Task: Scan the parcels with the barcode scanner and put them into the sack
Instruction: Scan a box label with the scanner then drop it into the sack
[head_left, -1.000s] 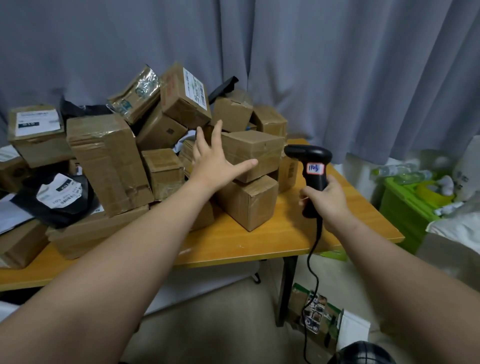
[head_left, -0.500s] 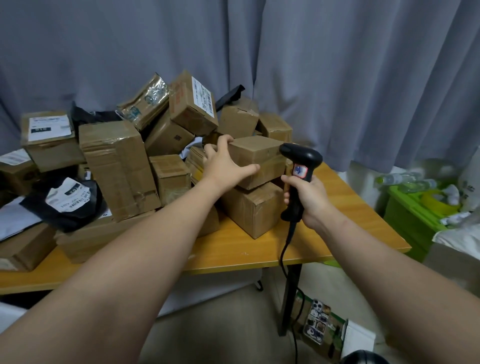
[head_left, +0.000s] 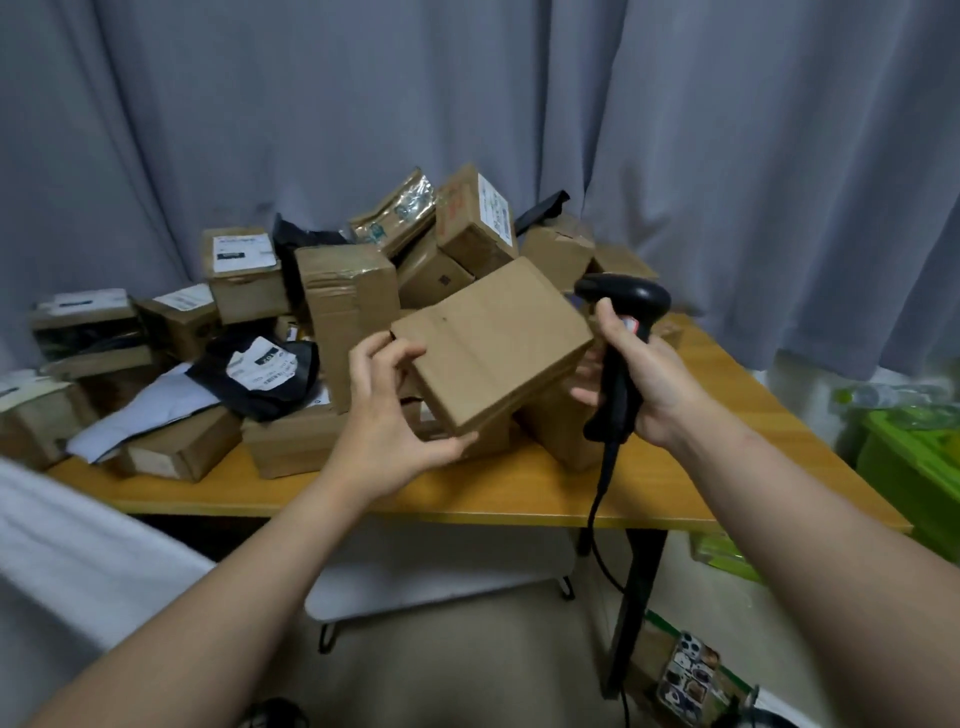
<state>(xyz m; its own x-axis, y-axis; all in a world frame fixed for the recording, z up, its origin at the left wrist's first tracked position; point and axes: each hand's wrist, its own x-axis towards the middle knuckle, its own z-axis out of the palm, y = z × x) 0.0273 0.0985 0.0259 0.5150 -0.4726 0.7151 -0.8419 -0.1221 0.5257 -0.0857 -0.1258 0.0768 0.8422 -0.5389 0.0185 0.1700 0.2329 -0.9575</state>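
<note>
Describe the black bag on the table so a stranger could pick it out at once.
Start at the wooden table in front of the grey curtain. Left of the tall taped box, the black bag lies draped over the pile. Its neighbours are stiff brown cardboard, and it is the one soft black parcel with a white printed label facing up.

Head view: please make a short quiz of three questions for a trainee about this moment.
1. True or false: the right hand grips the barcode scanner.
2. What grips the cardboard box at its lower left corner? A) left hand B) right hand C) nothing
3. Missing word: the parcel pile lies on a wooden ____.
Key: 1 true; 2 A; 3 table.
</note>
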